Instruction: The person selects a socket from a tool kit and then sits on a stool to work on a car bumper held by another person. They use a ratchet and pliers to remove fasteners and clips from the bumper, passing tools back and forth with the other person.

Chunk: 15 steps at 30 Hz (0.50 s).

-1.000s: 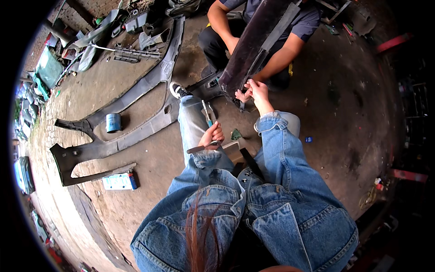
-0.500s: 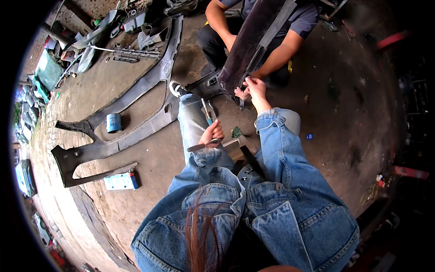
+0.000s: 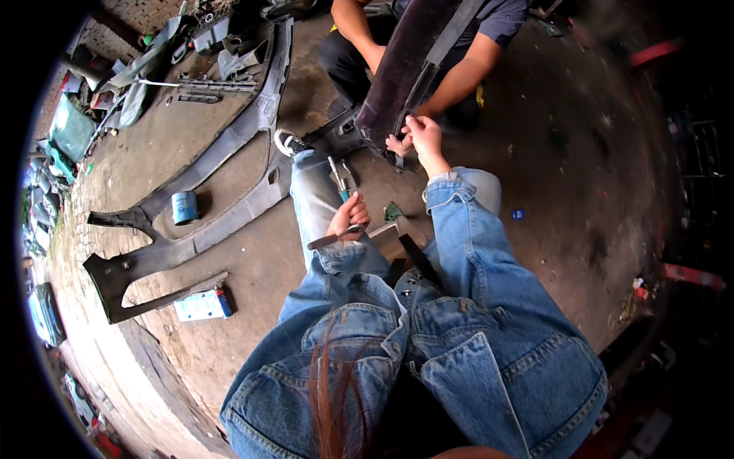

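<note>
My left hand (image 3: 350,216) is closed around a slim tool with a teal handle and a pale metal shaft (image 3: 334,170), pointing up and away from me. A brown handle-like piece (image 3: 323,242) juts from the wrist side of the same fist. My right hand (image 3: 425,139) is pinched at the near end of a long dark bumper piece (image 3: 397,80); whatever its fingertips hold is too small to make out. Right beside it are a co-worker's fingers (image 3: 397,144), at the same end of the bumper. The co-worker's forearms (image 3: 465,73) reach around the piece.
On the concrete floor at left lies a large grey bumper frame (image 3: 222,226), with a blue can (image 3: 184,207) within its outline. A blue-and-white box (image 3: 203,305) is near its lower arm. Scrap parts (image 3: 210,88) are heaped at the far left. A red bar (image 3: 692,275) shows at right.
The whole view has shifted a little, so everything sits slightly higher and further left. Both hands keep nearly the same pose, the right one still pinched at the bumper's end.
</note>
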Each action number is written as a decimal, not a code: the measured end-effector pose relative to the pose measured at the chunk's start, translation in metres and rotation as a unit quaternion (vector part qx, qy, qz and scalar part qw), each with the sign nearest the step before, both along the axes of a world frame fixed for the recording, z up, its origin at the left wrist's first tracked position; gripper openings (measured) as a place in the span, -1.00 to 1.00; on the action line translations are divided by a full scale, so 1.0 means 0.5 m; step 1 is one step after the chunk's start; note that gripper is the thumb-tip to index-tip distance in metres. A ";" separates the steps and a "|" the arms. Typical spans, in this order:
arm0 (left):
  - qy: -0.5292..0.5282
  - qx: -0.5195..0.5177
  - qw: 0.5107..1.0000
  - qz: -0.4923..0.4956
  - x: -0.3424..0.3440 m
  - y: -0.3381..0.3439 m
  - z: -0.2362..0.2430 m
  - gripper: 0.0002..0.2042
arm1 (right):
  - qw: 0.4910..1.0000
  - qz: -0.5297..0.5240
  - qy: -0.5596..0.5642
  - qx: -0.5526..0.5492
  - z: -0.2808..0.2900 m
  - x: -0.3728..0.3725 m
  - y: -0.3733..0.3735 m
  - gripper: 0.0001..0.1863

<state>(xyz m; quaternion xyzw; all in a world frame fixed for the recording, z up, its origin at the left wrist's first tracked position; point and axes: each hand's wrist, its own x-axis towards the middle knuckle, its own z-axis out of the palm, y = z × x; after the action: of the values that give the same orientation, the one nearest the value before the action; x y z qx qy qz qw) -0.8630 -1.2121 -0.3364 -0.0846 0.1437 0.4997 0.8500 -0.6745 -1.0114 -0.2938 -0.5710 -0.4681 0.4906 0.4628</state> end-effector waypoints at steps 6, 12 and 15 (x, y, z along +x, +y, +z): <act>0.002 0.003 1.000 -0.002 0.010 0.003 0.012 -0.83 | 0.998 0.011 0.019 0.063 -0.016 0.025 -0.007 -0.81; 0.007 0.004 1.000 -0.008 0.008 0.004 0.005 -0.83 | 0.965 0.004 0.187 -0.182 0.021 0.011 -0.003 -0.75; 0.005 0.007 1.000 -0.007 0.009 0.003 0.004 -0.83 | 0.930 -0.015 0.302 -0.211 0.013 0.004 0.009 -0.79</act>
<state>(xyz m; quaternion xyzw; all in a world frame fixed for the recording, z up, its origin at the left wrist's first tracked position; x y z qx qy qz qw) -0.8585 -1.2105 -0.3345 -0.0755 0.1452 0.4954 0.8531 -0.6728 -1.0071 -0.2873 -0.4873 -0.1834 0.7200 0.4587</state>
